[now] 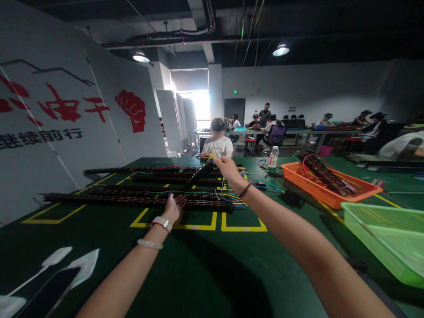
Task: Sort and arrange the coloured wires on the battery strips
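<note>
One table [285,265], green-topped, smooth, marked with yellow rectangles; spans the frame, its near edge cut off below.

One wall panel [76,81], upper left, pale and flat, with red lettering and a red fist; cropped at the left.

One seated person [217,145], centre, in a white top; lower body hidden behind the table.

Several long bundles of dark strips [126,201], centre left, slim, straight and glossy, lying side by side; overlap makes their count unclear.

Two plastic trays, right of frame: an orange tray [334,203], latticed, holding a dark ribbed bundle [326,174] with a red wire looped over it; a green tray [391,247], translucent, cut off at the right edge.

One raised dark piece [200,173], centre, long and glossy, tilted, its upper end toward the right hand; lower end hard to separate from the strips behind.

One bottle [273,157], right of centre, clear, with a white cap.

One right hand [228,170], centre, fingers closed around the raised piece's upper end; fingertips partly hidden.

One left hand [175,207], below centre, loosely open, fingers blurred, grasping nothing visible, beside the nearest strips; contact cannot be told.

One bangle [149,244], left forearm, pale, smooth and round.
</note>
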A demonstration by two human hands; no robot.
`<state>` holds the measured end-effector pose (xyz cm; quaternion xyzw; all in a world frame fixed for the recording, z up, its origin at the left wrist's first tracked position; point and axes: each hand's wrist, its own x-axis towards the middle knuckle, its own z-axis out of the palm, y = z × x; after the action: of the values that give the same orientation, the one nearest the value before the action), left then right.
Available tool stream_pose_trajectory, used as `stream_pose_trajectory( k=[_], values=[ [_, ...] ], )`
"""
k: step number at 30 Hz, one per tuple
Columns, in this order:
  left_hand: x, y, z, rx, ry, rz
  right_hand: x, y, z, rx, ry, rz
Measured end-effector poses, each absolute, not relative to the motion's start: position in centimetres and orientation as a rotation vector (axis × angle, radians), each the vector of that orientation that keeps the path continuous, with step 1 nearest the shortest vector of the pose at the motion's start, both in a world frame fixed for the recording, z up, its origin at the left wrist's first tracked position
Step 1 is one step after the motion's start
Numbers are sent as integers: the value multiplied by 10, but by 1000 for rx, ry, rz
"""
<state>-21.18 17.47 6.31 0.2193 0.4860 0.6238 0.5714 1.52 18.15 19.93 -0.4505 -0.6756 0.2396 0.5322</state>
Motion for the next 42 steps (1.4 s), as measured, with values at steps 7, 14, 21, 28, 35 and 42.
stream_pose_trajectory(
  k=[7, 14, 21, 28, 35, 42],
  values=[
    [-144, 143, 118, 449, 609, 1274, 30, 134, 211, -802, -1411, 699],
    [-119, 104, 152, 360, 426, 1348, 62, 76, 214, -709, -1348, 754],
    [-142, 52, 141, 349, 601, 1500, 93, 48, 164, -844, -1548, 955],
    [-175, 4, 79, 95, 903, 1440, 90, 25, 76, -1004, -1872, 1229],
    [-178, -14, 60, 5, 997, 1421, 93, 19, 34, -1038, -1952, 1493],
    [-182, -33, 60, -77, 1075, 1406, 104, 20, 24, -1253, -2086, 1445]
  ],
)
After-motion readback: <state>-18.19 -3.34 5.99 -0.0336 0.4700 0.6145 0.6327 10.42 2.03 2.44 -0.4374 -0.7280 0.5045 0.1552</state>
